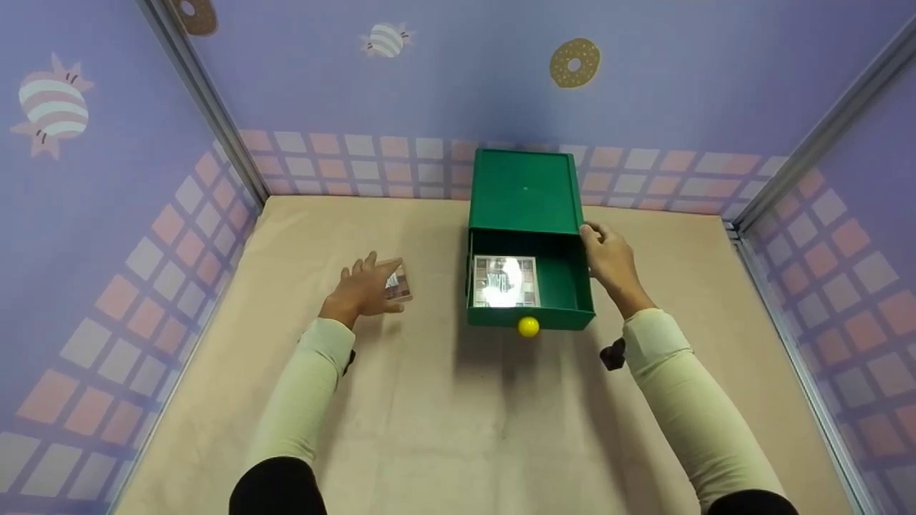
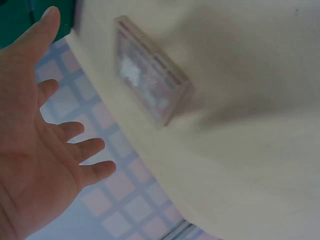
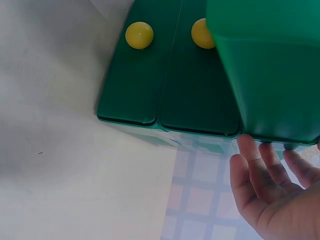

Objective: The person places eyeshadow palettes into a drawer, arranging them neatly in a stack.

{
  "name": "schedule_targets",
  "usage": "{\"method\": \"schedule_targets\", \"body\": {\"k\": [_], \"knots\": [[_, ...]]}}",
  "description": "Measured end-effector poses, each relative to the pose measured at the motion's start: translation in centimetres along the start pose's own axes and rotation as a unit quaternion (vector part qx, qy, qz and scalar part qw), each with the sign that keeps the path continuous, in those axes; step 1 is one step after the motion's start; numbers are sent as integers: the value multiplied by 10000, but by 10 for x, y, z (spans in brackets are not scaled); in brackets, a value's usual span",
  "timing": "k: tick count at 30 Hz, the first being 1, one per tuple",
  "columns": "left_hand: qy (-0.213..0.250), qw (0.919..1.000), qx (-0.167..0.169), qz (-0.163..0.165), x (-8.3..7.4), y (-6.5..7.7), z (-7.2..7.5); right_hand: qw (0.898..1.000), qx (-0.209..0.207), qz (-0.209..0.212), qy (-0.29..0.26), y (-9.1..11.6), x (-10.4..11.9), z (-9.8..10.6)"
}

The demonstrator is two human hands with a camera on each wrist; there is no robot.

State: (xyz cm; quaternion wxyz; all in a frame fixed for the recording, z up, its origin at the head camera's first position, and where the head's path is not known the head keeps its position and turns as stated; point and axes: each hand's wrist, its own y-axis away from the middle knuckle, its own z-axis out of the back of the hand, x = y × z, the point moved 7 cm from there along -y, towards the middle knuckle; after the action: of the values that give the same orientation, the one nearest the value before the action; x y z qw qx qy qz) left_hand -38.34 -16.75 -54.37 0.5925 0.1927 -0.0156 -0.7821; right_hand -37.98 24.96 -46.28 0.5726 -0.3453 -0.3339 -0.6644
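Note:
A green drawer cabinet stands against the back wall with its top drawer pulled out. In that drawer lies a flat, shiny square case with a printed grid pattern, partly washed out by glare. My right hand touches the cabinet's right side, fingertips along the edge beside the drawer, as the right wrist view shows. My left hand is held palm down with fingers spread, above a second clear flat case on the table. Part of this case is covered by the hand in the head view.
A round yellow knob sticks out from the open drawer's front. Two lower drawers with yellow knobs are closed. Patterned panels enclose the back and both sides of the beige table.

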Motion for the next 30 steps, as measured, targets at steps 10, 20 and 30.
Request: {"method": "schedule_targets", "body": {"k": [10,20,30], "knots": [[-2,9982,446,394,30,-20,-30,10000,21,-24,-23,0,-1,0],[88,9979,589,251,26,-23,-27,10000,18,0,-66,0,0,2],[-238,9968,541,533,26,-22,-29,10000,50,38,44,-1,1,1]]}}
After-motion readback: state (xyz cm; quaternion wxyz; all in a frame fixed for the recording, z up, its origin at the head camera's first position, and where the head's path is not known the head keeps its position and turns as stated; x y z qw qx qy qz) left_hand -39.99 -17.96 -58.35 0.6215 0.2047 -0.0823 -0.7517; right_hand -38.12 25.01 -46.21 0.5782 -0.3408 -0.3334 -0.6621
